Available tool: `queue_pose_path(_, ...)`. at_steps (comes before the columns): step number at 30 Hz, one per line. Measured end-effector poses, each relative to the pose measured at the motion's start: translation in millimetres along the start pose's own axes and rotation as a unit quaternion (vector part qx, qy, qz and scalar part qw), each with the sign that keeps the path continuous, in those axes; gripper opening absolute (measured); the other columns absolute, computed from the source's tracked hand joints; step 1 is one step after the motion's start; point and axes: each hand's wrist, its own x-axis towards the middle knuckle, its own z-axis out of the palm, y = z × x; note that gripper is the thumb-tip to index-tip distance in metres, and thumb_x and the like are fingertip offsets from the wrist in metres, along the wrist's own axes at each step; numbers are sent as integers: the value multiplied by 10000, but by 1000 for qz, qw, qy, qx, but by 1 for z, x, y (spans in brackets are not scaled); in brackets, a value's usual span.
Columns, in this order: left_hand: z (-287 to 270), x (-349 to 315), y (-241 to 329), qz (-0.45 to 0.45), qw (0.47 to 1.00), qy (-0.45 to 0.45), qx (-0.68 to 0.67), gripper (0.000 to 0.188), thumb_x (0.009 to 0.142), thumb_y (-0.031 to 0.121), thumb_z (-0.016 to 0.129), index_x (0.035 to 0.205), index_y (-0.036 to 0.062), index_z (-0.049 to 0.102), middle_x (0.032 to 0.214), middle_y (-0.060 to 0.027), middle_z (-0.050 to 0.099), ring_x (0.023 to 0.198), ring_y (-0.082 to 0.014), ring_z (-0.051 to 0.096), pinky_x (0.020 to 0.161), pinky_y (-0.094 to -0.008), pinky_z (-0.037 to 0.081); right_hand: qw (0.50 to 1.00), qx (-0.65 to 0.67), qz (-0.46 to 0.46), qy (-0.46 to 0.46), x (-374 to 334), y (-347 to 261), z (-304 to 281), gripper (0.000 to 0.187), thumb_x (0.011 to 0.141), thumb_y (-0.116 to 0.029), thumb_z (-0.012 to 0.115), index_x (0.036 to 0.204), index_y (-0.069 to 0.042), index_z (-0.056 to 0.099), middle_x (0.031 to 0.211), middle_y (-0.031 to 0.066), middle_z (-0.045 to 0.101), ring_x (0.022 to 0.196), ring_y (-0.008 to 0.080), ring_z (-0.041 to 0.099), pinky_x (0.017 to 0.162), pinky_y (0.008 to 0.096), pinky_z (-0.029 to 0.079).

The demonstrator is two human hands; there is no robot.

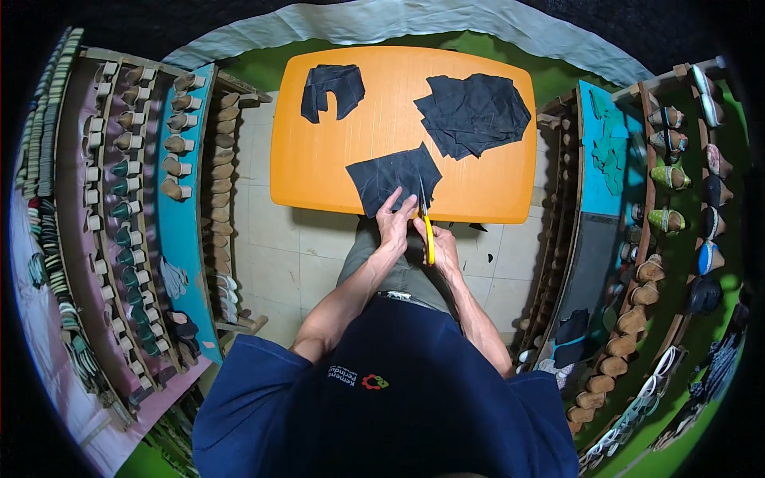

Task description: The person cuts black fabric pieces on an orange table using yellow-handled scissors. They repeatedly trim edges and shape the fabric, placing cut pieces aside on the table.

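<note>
A piece of black fabric point(386, 174) lies at the near edge of the orange table, its lower part raised in my left hand point(394, 223). That hand is closed on the fabric, thumb and fingers near its lower edge. My right hand point(443, 245) grips yellow-handled scissors point(430, 239), their blades pointing away from me and lying against the fabric's right part. Whether the blades are parted is too fine to tell. Farther back on the table are a pile of black fabric pieces point(476, 114) at the right and curved cut pieces point(333, 89) at the left.
The orange table point(319, 167) stands in front of me over a tiled floor. Racks of wooden shoe lasts point(177, 165) line the left side. Shelves at the right hold shoes point(669, 177), more lasts point(621, 344) and green scraps point(607, 147). Dark offcuts point(490, 258) lie on the floor.
</note>
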Motion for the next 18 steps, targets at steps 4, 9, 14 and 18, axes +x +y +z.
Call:
queue_pose_path(4, -14, 22, 2, 15, 999, 38, 1, 509, 809, -60, 759, 1283, -31, 576, 1063, -165, 687, 918, -200, 685, 853, -306, 574, 989, 66, 43, -126, -10, 0, -10, 645, 886, -692, 596, 784, -57, 548, 547, -5, 470, 433, 116, 498, 449, 294, 491)
queue_pose_path(9, -24, 28, 16, 13, 998, -32, 49, 592, 808, -110, 694, 1374, -26, 544, 1080, -147, 688, 904, -170, 682, 823, -271, 582, 969, 98, 69, -215, 2, 23, -8, 763, 905, -775, 442, 942, -20, 552, 625, 32, 508, 510, 141, 537, 558, 330, 542)
queue_pose_path(14, -23, 16, 16, 5, 998, -48, 44, 575, 822, -104, 693, 1372, -23, 548, 1093, -135, 690, 908, -170, 682, 843, -275, 575, 966, 146, 57, -204, 19, 28, 5, 765, 908, -776, 426, 944, -24, 558, 652, 47, 522, 528, 164, 550, 584, 348, 552)
queue_pose_path(18, -19, 3, 14, -1, 998, -57, 38, 544, 832, -104, 690, 1357, -20, 574, 1109, -126, 690, 884, -136, 661, 834, -242, 545, 972, 161, 39, -168, 25, 23, 11, 765, 907, -784, 409, 940, -34, 558, 668, 60, 525, 543, 177, 556, 589, 353, 554)
